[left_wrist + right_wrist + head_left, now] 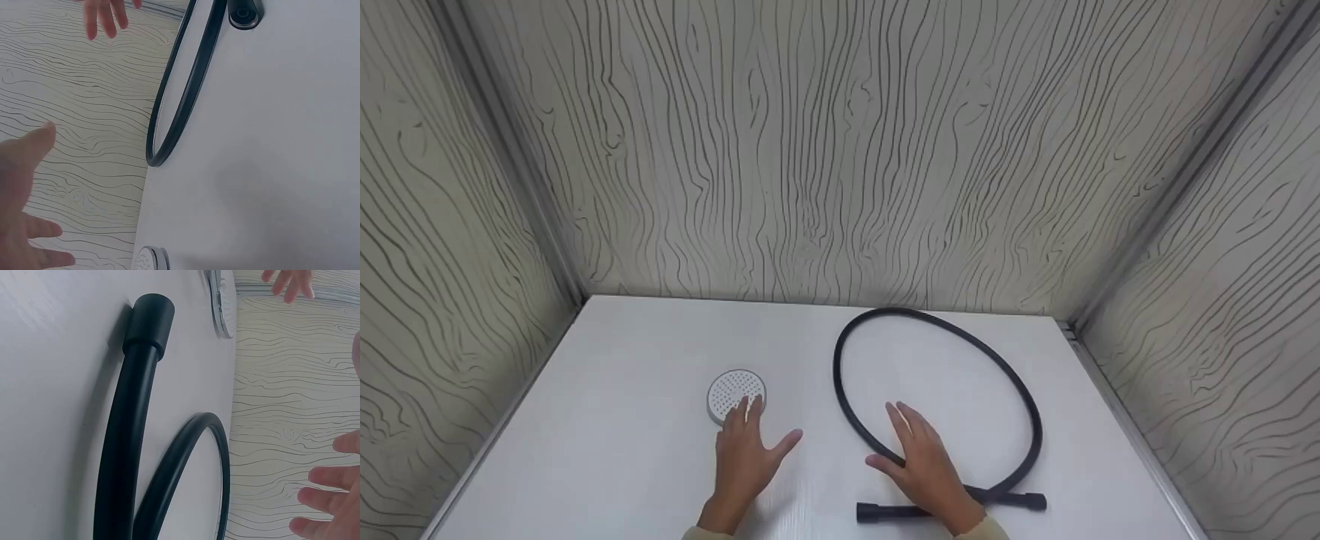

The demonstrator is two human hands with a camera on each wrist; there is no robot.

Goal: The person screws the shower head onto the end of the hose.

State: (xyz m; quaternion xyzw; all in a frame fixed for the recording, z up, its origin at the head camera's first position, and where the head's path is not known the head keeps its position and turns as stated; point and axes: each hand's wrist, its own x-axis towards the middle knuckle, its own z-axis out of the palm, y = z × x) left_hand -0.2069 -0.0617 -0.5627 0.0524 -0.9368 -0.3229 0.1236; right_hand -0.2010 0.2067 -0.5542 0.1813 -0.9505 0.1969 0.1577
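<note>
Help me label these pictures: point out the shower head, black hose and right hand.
Shower head (pixel 732 390), head view: perforated face.
Black hose (pixel 124 439), right wrist view: stretch near its end fitting.
Right hand (pixel 922 456), head view: its back.

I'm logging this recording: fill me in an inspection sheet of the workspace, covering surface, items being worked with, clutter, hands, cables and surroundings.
Surface: white tabletop, a smooth-looking work area.
Job's things: round shower head, perforated face up; black hose, looped on the tabletop, its two ends crossing near the right wrist.
Clutter: nothing seen.
Hands: left hand raised, overlapping the shower head in the head view; right hand raised, overlapping the hose loop; both have fingers extended and hold nothing.
Cables: nothing seen.
Surroundings: wood-grain-patterned panels behind and on both sides, grey corner trim.
</note>
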